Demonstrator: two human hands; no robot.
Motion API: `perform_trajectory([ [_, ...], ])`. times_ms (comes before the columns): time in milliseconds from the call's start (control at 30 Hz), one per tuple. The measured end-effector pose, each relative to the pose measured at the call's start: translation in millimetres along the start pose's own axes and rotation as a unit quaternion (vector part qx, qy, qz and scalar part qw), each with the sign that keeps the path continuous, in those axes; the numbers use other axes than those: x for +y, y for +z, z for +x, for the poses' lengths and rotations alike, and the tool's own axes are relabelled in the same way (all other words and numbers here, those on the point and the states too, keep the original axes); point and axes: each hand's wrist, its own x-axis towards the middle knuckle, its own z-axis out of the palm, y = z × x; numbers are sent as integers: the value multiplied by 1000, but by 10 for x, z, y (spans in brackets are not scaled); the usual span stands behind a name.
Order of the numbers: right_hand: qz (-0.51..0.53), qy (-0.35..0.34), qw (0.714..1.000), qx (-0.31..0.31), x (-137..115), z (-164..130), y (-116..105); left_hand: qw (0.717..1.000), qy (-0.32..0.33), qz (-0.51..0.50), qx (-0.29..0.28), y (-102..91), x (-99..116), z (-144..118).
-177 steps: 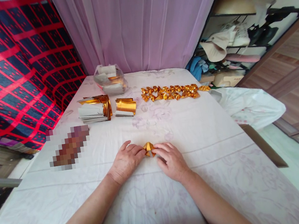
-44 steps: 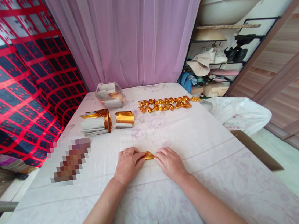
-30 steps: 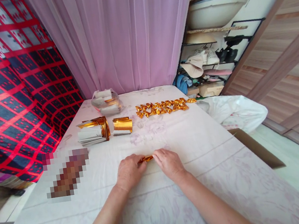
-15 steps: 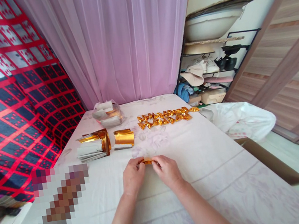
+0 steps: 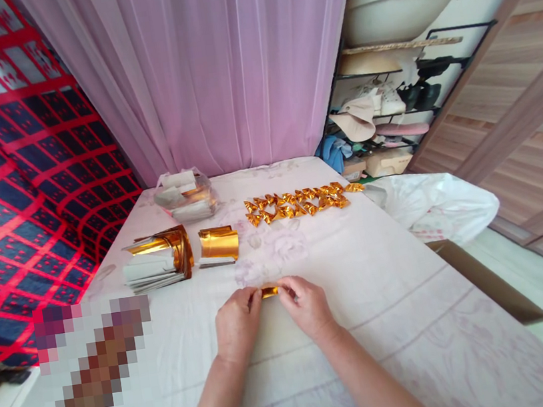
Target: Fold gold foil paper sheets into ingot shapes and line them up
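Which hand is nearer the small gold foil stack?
Left. The left hand sits just below the small gold foil stack; the right hand lies further right.

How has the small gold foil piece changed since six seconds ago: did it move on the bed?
Cannot tell: the camera shifted, and the gold foil piece sits between both hands as before.

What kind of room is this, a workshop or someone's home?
Most likely a home: a cloth-covered table stands by a lilac curtain, and a rack beside it holds hats and shoes. Both hands pinch a gold foil piece.
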Motion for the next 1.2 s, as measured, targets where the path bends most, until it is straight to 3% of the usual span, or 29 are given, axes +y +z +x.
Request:
perform_trajectory([
  [233, -112, -25, 992, -42, 7, -2, -65, 1000, 8, -5, -21, -11, -2, 10],
  [1200, -80, -65, 995, -19, -14, 0, -73, 999, 16, 23, -31, -2, 109, -36],
])
